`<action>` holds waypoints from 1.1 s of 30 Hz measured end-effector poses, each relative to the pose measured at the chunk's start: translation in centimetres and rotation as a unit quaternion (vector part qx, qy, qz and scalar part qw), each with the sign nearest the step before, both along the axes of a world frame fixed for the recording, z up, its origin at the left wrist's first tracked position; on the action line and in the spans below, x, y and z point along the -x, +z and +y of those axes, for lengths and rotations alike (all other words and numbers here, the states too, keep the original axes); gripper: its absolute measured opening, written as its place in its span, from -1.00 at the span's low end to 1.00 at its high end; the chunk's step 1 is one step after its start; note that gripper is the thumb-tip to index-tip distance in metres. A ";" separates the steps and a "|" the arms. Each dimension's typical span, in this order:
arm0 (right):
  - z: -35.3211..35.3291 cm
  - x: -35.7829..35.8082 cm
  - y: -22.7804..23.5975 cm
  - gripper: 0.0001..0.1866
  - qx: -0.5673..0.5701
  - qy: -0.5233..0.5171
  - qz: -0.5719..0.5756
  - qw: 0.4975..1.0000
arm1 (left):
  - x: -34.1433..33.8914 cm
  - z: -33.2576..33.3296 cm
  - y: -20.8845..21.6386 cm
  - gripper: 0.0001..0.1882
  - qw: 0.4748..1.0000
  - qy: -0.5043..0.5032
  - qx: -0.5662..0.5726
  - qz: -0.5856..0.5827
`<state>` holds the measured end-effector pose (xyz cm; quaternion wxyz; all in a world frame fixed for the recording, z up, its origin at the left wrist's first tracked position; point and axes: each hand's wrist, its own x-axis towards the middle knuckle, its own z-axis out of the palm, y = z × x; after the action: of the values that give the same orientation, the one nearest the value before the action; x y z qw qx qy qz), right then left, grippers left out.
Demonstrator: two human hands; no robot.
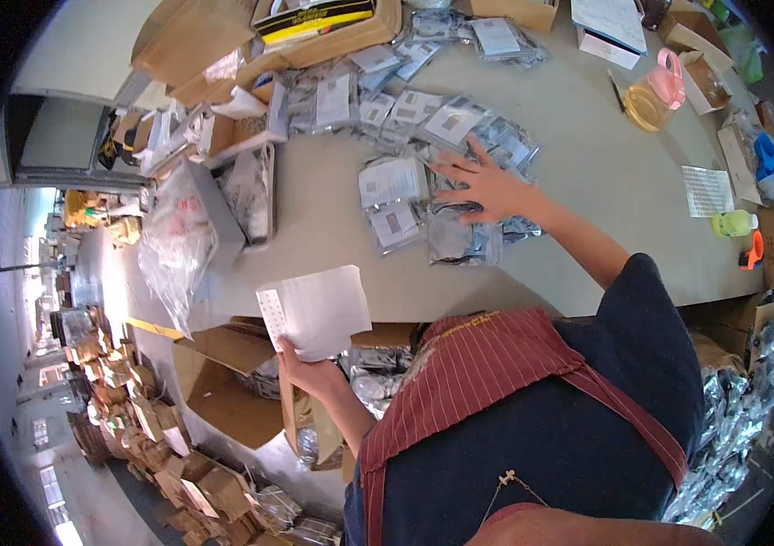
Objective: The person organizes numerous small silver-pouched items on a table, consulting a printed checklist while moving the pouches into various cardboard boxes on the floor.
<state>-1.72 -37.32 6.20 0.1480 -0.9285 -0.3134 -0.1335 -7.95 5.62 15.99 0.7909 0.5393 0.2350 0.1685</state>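
Observation:
My left hand (310, 371) grips a white sheet of paper (325, 309) by its lower left edge, beside a strip of small marks. The sheet hangs over the table's front edge. My right hand (485, 187) is spread, fingers apart, over a cluster of clear plastic packets. Under and beside it lie a packet with dark contents (462, 238) and packets with white labels, such as a labelled packet (393, 182) to its left. Whether the fingertips press on the packets I cannot tell. More labelled packets (451, 121) lie in rows behind the hand.
Open cardboard boxes (232, 405) stand below the table's front edge. A grey bin (214, 214) with plastic bags is at the left. A yellow jug with a pink lid (649, 105), a printed sheet (707, 191) and a small bottle (735, 223) are at the right.

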 end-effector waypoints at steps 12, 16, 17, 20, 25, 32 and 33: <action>13.6 7.4 -1.1 -0.35 0.017 -0.064 0.269 0.961 | 3.3 5.7 -4.7 -0.50 0.996 0.012 0.089 0.000; 12.0 -0.1 -0.3 -0.39 0.030 -0.091 -0.018 0.995 | 2.8 5.6 -4.6 -0.49 0.996 0.014 0.081 -0.023; 11.4 -2.4 0.0 -0.41 0.075 -0.099 -0.076 0.989 | 2.8 5.8 -4.8 -0.49 0.996 0.024 0.084 -0.020; 9.5 -8.2 -1.6 -0.46 0.083 -0.084 -0.143 0.983 | 2.2 6.2 -4.8 -0.52 0.994 0.043 0.090 -0.032; 14.6 -12.4 2.8 -0.76 -0.055 -0.042 -0.096 0.993 | 2.7 7.5 -4.4 -0.57 0.992 0.094 0.077 -0.046; 20.3 -14.9 5.6 -0.42 -0.089 -0.061 0.018 0.994 | 1.5 8.4 -3.7 -0.49 0.987 0.116 0.093 -0.059; 20.1 -13.8 4.8 -0.32 -0.045 -0.078 0.059 0.994 | 1.4 8.2 -3.1 -0.47 0.988 0.112 0.078 -0.070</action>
<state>12.11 -17.19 11.01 0.1972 -0.9486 -0.2245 -0.1042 -9.39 13.82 12.85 0.8211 0.4331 0.2508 0.2744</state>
